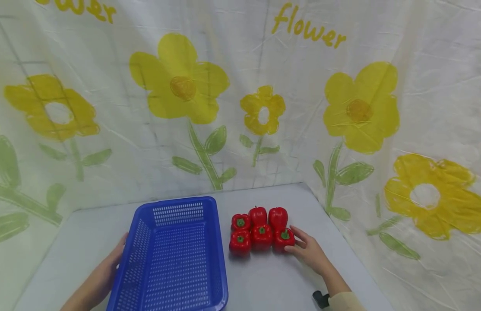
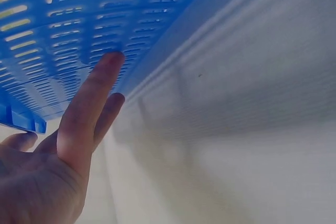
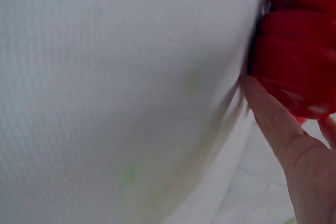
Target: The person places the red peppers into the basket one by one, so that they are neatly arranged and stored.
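Note:
Several red bell peppers stand close together in two rows on the table. My right hand (image 1: pixel 311 255) is at the front right bell pepper (image 1: pixel 283 241), its thumb and fingers spread around the right side. In the right wrist view the extended thumb (image 3: pixel 273 121) touches the low side of the bell pepper (image 3: pixel 294 64). To the left lies a blue perforated plastic basket (image 1: pixel 222 259), with nothing in the part that shows. My left hand (image 1: pixel 104 274) rests along its left outer wall, and straight fingers (image 2: pixel 86 108) touch the slotted side in the left wrist view.
The white table (image 1: pixel 271 287) ends at a pale curtain (image 1: pixel 232 151) printed with yellow flowers, which hangs behind it and on both sides. A small black object (image 1: pixel 321 299) sits at my right cuff. The basket's near edge runs out of the head view.

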Motion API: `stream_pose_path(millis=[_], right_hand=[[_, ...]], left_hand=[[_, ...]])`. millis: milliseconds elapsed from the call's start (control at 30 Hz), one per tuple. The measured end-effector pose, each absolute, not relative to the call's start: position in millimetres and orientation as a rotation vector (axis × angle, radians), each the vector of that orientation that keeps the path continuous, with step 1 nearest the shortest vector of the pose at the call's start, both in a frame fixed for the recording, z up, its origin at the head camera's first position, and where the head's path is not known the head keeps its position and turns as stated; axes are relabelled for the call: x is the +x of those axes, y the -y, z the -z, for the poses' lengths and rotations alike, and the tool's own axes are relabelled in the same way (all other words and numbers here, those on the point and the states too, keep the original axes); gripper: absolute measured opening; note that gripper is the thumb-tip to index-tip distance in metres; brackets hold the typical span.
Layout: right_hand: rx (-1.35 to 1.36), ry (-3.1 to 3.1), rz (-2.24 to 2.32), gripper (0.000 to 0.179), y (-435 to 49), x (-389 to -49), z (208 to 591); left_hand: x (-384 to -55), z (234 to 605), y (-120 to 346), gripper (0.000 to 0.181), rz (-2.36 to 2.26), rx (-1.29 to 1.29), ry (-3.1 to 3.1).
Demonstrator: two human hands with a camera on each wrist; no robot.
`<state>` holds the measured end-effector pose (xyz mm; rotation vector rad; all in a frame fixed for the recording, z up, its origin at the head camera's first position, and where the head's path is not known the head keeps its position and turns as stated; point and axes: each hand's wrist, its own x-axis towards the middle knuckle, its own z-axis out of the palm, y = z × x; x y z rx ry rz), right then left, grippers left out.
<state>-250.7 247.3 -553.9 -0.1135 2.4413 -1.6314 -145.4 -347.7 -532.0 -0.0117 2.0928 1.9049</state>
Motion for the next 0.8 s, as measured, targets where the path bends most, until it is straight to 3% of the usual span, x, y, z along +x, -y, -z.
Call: stream_pose_path(millis=[367, 800], right_hand=[[-0.097, -2.48, 1.623, 0.082, -246, -254, 560], [-0.019, -2.507, 1.656, 0.079, -252, -247, 563]], left_hand=[[-134, 538, 359, 0.059, -2.07, 0.24, -1.825], [-132, 533, 350, 0.063, -1.971, 0.03, -2.003]])
